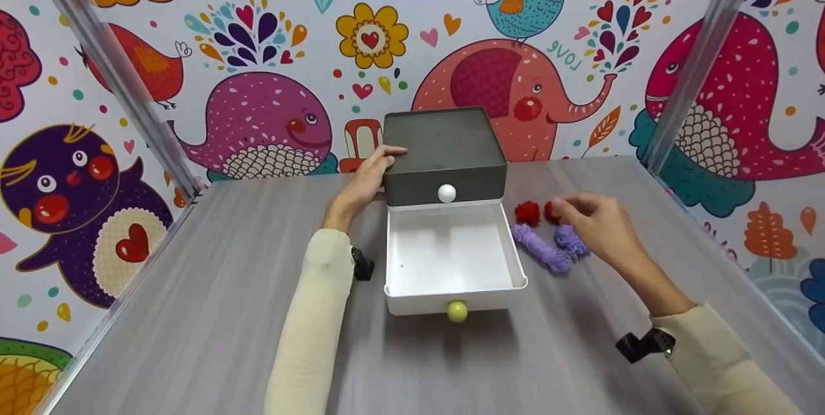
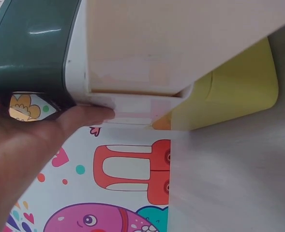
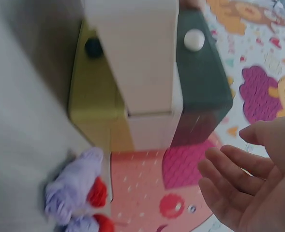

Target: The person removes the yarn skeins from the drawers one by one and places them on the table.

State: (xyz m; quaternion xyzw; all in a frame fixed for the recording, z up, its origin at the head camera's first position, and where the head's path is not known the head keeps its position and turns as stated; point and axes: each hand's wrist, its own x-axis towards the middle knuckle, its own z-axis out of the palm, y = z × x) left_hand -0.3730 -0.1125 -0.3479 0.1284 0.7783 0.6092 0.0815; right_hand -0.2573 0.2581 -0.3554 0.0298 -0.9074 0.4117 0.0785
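Observation:
A tiered drawer box stands on the table, its dark green top tier (image 1: 445, 144) above a white drawer (image 1: 451, 254) pulled far out. Nothing lies in that drawer. My left hand (image 1: 365, 180) grips the box at its upper left edge, fingertips over the top. In the left wrist view its thumb (image 2: 96, 115) presses the white tier's side. To the right of the box my right hand (image 1: 599, 221) hovers with loosely bent fingers, holding nothing. Near its fingertips are two red yarn bundles (image 1: 527, 212) and two purple yarn skeins (image 1: 541, 249).
Below the white drawer, the yellow bottom tier (image 3: 96, 92) is closed and has a dark knob (image 3: 94, 47). A white knob (image 1: 446, 193) sits on the green tier, a yellow-green knob (image 1: 457, 311) on the white drawer. Patterned walls with metal posts (image 1: 109, 73) border the grey table (image 1: 213, 312).

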